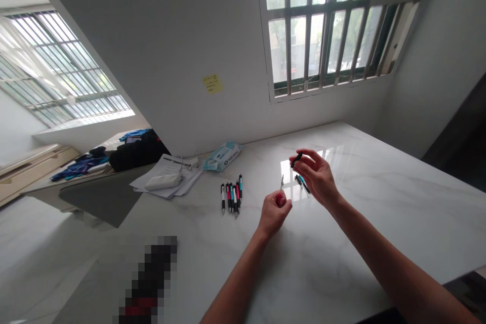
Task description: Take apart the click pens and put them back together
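My left hand [272, 212] is closed in a fist around a red pen barrel [280, 197], held upright, with a thin refill [282, 181] sticking out of its top. Higher and to the right, my right hand [317, 174] pinches a short black pen part [296, 160] between thumb and fingertips, apart from the barrel. Beneath it on the table lie loose pen pieces [302, 184], black and teal, partly hidden by the hand. To the left, several click pens [231, 198] in white, red, teal and black lie side by side in a cluster.
A blue-white wipes packet [223, 156] rests by the wall on the marble-patterned table [341, 253]. Papers [182, 182] with a white object [164, 180] on them lie at the left edge. A yellow note [212, 83] is on the wall, beside a barred window [326, 25].
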Tool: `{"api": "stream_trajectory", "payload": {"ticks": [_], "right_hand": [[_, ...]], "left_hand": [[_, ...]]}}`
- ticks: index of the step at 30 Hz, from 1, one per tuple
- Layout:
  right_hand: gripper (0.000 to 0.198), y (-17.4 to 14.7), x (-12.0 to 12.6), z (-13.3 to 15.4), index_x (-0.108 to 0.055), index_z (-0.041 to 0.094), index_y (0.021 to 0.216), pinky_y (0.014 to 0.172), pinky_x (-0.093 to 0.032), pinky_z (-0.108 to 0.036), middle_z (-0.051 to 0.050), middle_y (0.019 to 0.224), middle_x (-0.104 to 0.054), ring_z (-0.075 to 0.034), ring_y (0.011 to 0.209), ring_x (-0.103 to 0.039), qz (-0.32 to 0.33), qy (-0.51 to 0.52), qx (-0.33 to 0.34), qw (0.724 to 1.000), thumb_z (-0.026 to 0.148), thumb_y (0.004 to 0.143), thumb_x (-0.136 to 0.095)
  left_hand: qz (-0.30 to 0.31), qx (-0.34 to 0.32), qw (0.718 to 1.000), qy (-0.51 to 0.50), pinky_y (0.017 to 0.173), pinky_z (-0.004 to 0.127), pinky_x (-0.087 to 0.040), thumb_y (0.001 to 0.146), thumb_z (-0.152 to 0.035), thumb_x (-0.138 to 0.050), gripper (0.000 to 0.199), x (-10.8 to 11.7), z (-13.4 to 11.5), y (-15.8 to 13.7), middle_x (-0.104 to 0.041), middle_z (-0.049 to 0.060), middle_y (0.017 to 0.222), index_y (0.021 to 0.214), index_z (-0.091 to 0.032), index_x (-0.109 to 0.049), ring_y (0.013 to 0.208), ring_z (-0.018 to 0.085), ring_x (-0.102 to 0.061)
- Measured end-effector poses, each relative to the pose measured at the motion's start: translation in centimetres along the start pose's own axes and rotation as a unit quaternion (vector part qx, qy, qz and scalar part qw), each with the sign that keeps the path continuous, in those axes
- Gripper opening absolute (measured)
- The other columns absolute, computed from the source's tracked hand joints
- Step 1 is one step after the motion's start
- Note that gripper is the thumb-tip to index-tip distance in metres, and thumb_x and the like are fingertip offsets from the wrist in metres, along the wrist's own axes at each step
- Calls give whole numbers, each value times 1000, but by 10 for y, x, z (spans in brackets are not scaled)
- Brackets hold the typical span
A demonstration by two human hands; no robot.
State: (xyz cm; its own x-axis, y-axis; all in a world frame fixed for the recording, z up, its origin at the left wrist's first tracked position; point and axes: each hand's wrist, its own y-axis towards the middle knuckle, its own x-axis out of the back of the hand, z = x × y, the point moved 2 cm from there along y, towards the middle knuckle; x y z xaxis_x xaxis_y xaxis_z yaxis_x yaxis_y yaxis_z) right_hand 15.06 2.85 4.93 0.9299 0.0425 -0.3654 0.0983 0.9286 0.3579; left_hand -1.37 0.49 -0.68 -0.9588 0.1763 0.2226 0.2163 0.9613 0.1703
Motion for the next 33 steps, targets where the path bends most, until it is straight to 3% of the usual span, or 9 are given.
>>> {"api": "stream_trajectory", "payload": {"ticks": [3,7,10,12,14,17,20,26,33], "right_hand": [[39,4,-3,-1,-71,26,116,91,-59,-41,-7,105,-79,-23,99,-73,44,-37,4,998,40,82,-87],[42,16,5,-10,-71,24,120,81,-60,-35,-6,107,-76,-21,93,-74,9,-102,21,995,41,84,-84],[41,27,13,-23,-70,24,126,70,-58,-30,-5,107,-73,-18,83,-76,52,-230,4,972,36,88,-79],[32,29,16,-34,-72,23,123,69,-57,-29,-6,112,-72,-15,77,-74,110,-351,9,930,26,91,-74],[25,27,18,-46,-75,22,116,74,-56,-28,-7,114,-71,-13,74,-73,159,-464,29,871,16,92,-70],[23,20,17,-62,-77,20,113,79,-54,-28,-8,114,-73,-15,77,-72,206,-576,46,790,12,93,-68],[24,14,16,-71,-77,19,116,81,-52,-28,-10,118,-74,-18,83,-73,217,-628,46,746,13,95,-65],[25,12,13,-75,-75,18,119,80,-50,-28,-10,120,-75,-19,84,-73,234,-631,34,738,17,95,-70],[24,10,18,-70,-76,19,118,79,-52,-29,-9,116,-76,-17,79,-72,208,-584,53,783,16,97,-66]], "left_hand": [[-6,2,1000,-9,58,25,-25,78,-28,-66,36,0,-2,0,-31,-8,61,65,-23,-33,60,9,-27],[-34,6,999,-23,57,25,-26,81,-34,-68,38,4,-1,2,-32,-7,62,66,-23,-35,60,10,-28],[-69,13,996,-49,57,24,-28,84,-40,-69,40,11,5,6,-34,-7,61,68,-23,-37,57,9,-31],[-92,16,994,-55,57,24,-30,85,-41,-69,40,16,9,9,-35,-7,61,68,-23,-37,56,10,-34],[-106,18,993,-50,56,24,-32,84,-42,-69,41,21,13,11,-36,-7,61,68,-23,-37,56,10,-35],[-113,19,993,-39,56,24,-33,84,-43,-69,41,25,16,13,-37,-7,60,68,-23,-38,55,9,-36],[-112,20,993,-36,56,24,-33,84,-44,-69,41,24,18,14,-36,-7,60,68,-23,-38,55,9,-36],[-96,21,995,-34,56,24,-33,86,-44,-69,41,18,23,13,-39,-7,62,68,-22,-40,57,10,-38],[-112,21,993,-38,59,24,-33,82,-35,-71,35,17,21,11,-38,-7,65,70,-22,-40,58,9,-35]]}}
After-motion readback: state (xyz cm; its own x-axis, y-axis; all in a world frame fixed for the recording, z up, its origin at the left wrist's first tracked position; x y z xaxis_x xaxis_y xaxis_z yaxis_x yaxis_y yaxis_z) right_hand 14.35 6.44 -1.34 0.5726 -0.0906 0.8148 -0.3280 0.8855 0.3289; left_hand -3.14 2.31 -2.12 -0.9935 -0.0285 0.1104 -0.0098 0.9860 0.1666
